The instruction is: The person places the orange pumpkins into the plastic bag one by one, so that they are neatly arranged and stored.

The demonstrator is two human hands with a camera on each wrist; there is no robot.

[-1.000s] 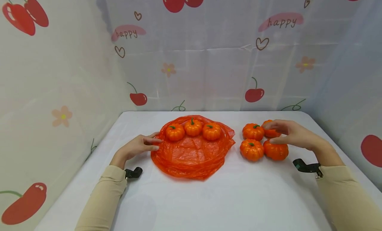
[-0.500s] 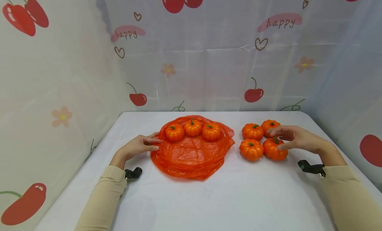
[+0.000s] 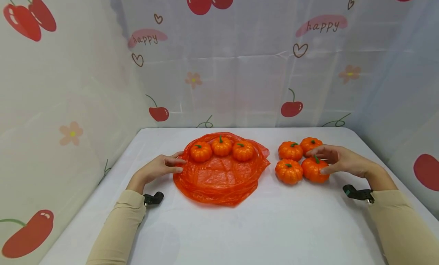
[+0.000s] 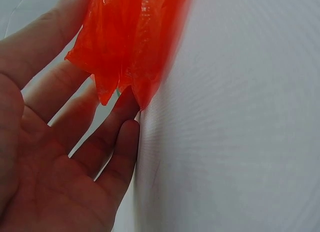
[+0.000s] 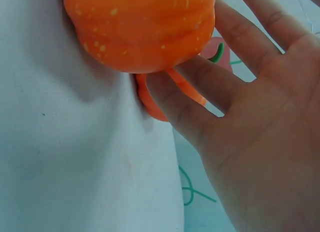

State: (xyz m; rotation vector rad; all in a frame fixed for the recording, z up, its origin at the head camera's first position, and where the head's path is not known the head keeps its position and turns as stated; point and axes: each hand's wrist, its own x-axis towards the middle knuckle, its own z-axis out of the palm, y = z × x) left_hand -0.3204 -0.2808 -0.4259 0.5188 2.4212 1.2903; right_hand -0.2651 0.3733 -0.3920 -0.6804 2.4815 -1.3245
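Observation:
A small orange pumpkin (image 3: 313,170) with a green stem, front right of a group on the table, is in my right hand (image 3: 346,161). My thumb presses its near right side and my fingers reach round its far side. In the right wrist view the pumpkin (image 5: 140,32) fills the top, fingers against it. On the left, my left hand (image 3: 156,170) rests at the edge of a thin red plastic bag (image 3: 219,181), fingers loosely extended; the left wrist view shows fingers behind the bag's edge (image 4: 127,47). Three pumpkins (image 3: 221,146) sit in a row along the bag's far side.
Three more pumpkins (image 3: 289,172) stand close beside the one in my right hand. White cloth covers the table (image 3: 240,234). Curtains (image 3: 240,90) printed with cherries and hearts rise behind the table and at both sides.
My right hand has drawn back to the right and come down around the front right pumpkin. That pumpkin has shifted slightly. My left hand and the bag have not moved.

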